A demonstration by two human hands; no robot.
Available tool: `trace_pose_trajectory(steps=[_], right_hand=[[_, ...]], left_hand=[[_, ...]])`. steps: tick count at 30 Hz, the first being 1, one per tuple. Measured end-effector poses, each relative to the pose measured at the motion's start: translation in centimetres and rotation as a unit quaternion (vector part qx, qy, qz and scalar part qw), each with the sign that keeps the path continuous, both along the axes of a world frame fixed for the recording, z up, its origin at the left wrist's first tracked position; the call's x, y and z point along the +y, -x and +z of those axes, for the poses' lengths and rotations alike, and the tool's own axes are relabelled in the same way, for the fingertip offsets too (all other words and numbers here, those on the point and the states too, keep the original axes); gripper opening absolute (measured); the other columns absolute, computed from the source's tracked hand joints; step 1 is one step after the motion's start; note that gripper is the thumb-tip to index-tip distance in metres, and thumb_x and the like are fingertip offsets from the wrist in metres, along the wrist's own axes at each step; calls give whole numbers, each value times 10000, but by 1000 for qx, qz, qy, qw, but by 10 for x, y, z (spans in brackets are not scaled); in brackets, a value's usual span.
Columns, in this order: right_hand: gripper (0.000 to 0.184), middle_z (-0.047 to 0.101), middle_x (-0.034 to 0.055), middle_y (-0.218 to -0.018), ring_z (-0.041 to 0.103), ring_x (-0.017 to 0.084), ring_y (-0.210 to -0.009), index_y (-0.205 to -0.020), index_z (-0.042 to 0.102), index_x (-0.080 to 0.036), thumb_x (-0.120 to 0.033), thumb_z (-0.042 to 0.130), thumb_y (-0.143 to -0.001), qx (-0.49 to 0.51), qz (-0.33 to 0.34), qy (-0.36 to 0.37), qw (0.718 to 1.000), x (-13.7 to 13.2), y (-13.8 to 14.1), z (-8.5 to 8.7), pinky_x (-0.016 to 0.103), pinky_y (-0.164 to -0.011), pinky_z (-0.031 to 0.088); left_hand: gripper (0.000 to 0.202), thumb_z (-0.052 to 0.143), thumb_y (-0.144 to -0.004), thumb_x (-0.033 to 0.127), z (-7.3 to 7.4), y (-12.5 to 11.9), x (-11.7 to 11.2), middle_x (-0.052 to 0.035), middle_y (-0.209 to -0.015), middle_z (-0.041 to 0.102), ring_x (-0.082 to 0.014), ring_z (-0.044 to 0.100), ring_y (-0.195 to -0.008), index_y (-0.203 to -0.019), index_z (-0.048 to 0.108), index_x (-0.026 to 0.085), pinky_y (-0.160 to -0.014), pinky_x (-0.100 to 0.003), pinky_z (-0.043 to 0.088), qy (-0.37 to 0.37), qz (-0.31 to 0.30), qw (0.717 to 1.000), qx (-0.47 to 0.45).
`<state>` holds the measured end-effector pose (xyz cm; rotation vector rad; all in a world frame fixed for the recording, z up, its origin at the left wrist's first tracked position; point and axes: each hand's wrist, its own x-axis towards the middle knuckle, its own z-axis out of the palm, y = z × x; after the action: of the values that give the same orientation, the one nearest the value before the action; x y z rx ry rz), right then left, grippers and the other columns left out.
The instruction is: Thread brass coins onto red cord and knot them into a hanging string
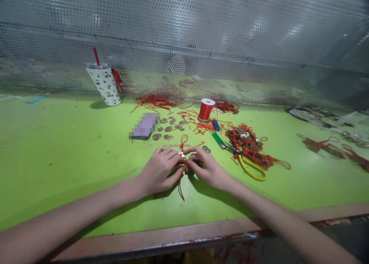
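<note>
My left hand [160,169] and my right hand [206,166] meet at the middle of the green table [57,148], fingers pinched together on a red cord [182,167]. The cord forms a loop [183,140] beyond my fingers and carries a small brass coin [181,154] right at the fingertips. Its loose ends trail toward me between my wrists. Both hands rest on the table top.
Loose coins [170,128] and a blurred phone [145,126] lie just beyond my hands. A red thread spool [206,110], yellow-handled scissors [245,162], a pile of finished coin knots [248,142], cord scraps [157,101] and a patterned cup with straw [106,85] stand farther back. A perforated metal wall [201,33] closes the rear.
</note>
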<state>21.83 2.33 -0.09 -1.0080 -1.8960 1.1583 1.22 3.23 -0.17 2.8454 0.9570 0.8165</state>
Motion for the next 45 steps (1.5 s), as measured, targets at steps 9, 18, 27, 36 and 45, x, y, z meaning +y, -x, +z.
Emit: trace_pose_trajectory(steps=[9, 18, 27, 36, 45], right_hand=[[269, 655, -11, -747, 565, 156, -650, -1199, 486, -189, -229, 520, -936, -19, 19, -27, 999, 0, 0, -5, 284, -620, 417], [264, 684, 5, -763, 589, 165, -683, -1202, 478, -189, -223, 513, -943, -13, 1, -24, 1000, 1, -1, -5, 282, -632, 414], [219, 633, -15, -724, 530, 144, -622, -1169, 505, -179, -210, 515, -953, -22, 5, -52, 998, 0, -1, -4, 260, -580, 372], [202, 626, -13, -743, 559, 140, -645, -1155, 547, -168, -215, 560, -959, -31, 6, -80, 996, 2, -3, -5, 261, -604, 410], [181, 595, -8, -704, 486, 120, -614, -840, 627, -163, -312, 629, -942, -178, 73, -50, 980, 7, -17, 19, 260, -580, 373]], left_hand=[[247, 409, -1022, 230, -4, 0, 4, -87, -929, 717, -232, 601, -842, -974, 637, 147, -768, -377, 368, -8, 7, 1000, 5], [144, 488, -977, 222, 0, 2, 4, -70, -904, 710, -227, 606, -831, -989, 620, 165, -768, -369, 359, 23, -13, 1000, -15], [168, 565, -970, 310, -2, 3, 4, -54, -816, 692, -219, 619, -757, -987, 622, 152, -771, -367, 358, 41, -28, 999, -16], [141, 532, -969, 251, -3, 2, 3, -44, -784, 687, -209, 619, -728, -986, 627, 148, -752, -361, 354, 57, -30, 998, -11], [116, 521, -967, 230, -6, 1, 2, -34, -800, 708, -200, 624, -722, -936, 616, 171, -746, -358, 351, 67, -12, 997, -23]])
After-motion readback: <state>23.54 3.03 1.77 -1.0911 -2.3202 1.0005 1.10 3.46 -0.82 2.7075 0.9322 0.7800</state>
